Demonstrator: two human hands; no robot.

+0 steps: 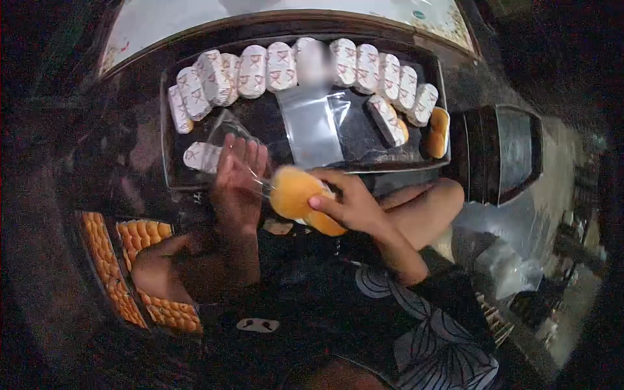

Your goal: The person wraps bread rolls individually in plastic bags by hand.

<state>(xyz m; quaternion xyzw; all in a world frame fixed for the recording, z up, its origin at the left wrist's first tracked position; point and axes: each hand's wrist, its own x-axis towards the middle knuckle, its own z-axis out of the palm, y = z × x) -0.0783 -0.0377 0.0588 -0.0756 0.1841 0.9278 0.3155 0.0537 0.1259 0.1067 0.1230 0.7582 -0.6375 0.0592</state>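
Note:
My right hand [348,201] grips a pair of golden bread buns [294,193] in front of my body, thumb across their tops. White paper shows along the buns' edge. To the left, my left hand [239,170] holds a clear plastic bag [229,125], palm turned up and fingers nearly straight. The film rises behind the fingertips and runs over the palm to the buns. Just beyond this hand lies a bun in printed white paper [200,157]. A stack of flat clear bags [312,133] rests in the middle of the black tray [383,165].
Several paper-wrapped buns [253,71] line the tray's far side. One lies at an angle [388,121] and a bare-topped bun [439,133] leans in the right corner. Trays of unwrapped buns [144,235] sit at lower left. Black crates [497,155] stand to the right.

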